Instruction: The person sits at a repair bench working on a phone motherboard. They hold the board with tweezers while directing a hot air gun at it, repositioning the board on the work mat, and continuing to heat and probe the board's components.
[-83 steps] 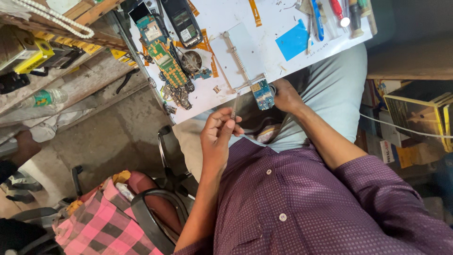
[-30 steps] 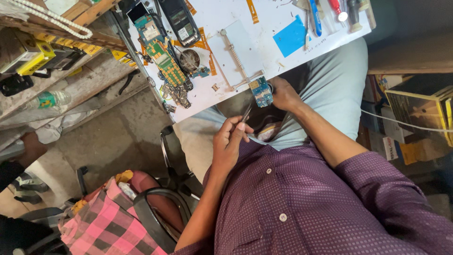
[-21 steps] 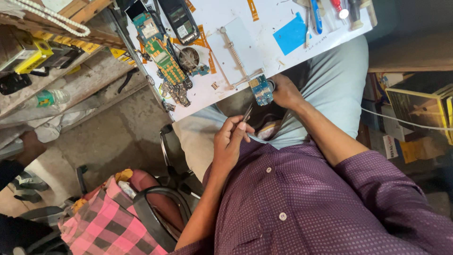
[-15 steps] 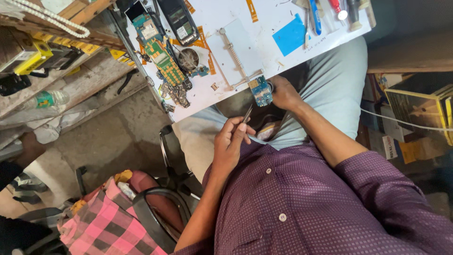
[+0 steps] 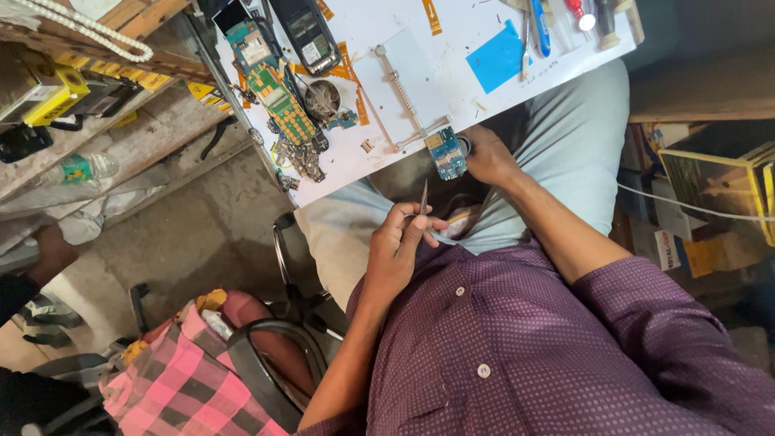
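Seemingly tweezers (image 5: 424, 198) in left hand (image 5: 397, 250), right hand (image 5: 487, 157) gripping blue circuit board (image 5: 446, 153)

Counter (image 5: 452, 89) runs across top of view; its near edge sits over the person's lap. Small circuit board (image 5: 446, 153) hangs at the near edge, pinched by one hand (image 5: 484, 157) from the picture's right. Other hand (image 5: 400, 250) is below the counter, well off the edge, over the lap, gripping tweezers (image 5: 423, 198) whose tips point up toward the board without touching it. On the counter: long circuit board (image 5: 274, 89) near the picture-left edge, phone (image 5: 304, 36) just beside it at the far edge, round cup (image 5: 321, 97) between them and a metal frame (image 5: 400, 85). Square sheet (image 5: 496, 58) lies right of the frame, pens (image 5: 537, 24) behind it. Shelf (image 5: 89, 97) stands left of the counter; chair (image 5: 266, 355) below.
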Tool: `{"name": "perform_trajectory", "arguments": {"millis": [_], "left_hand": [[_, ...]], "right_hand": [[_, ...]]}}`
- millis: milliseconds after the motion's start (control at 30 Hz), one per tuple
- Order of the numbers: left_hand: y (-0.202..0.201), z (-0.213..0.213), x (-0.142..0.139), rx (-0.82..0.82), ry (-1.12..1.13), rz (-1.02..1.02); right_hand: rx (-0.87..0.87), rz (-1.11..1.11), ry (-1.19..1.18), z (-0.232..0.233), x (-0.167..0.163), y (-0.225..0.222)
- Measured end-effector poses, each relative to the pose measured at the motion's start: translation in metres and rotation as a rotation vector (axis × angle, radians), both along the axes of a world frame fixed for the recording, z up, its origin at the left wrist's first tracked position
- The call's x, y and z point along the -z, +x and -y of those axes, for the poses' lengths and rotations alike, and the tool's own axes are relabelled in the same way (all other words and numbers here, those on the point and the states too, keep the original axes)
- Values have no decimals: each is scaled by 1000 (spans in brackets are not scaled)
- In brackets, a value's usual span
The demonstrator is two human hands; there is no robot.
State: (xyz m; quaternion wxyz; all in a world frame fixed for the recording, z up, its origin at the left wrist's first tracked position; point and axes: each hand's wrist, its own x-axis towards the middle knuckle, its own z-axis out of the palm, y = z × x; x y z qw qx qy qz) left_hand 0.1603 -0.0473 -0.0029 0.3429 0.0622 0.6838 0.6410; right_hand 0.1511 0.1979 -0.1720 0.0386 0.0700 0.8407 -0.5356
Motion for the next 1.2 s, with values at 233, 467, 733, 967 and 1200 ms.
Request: {"name": "perform_trajectory", "arguments": {"millis": [233, 467, 733, 967, 1200], "left_hand": [[0, -1, 2, 3, 24, 30], [1, 0, 1, 20, -33, 42], [0, -3, -4, 31, -52, 90], [-1, -3, -2, 9, -48, 29], [1, -3, -3, 17, -15, 82]], "right_hand": [[36, 101, 32, 0, 0, 1], [15, 55, 30, 0, 0, 0], [25, 43, 8, -3, 4, -1], [12, 1, -3, -4, 5, -3], [50, 64, -6, -7, -1, 0]]}}
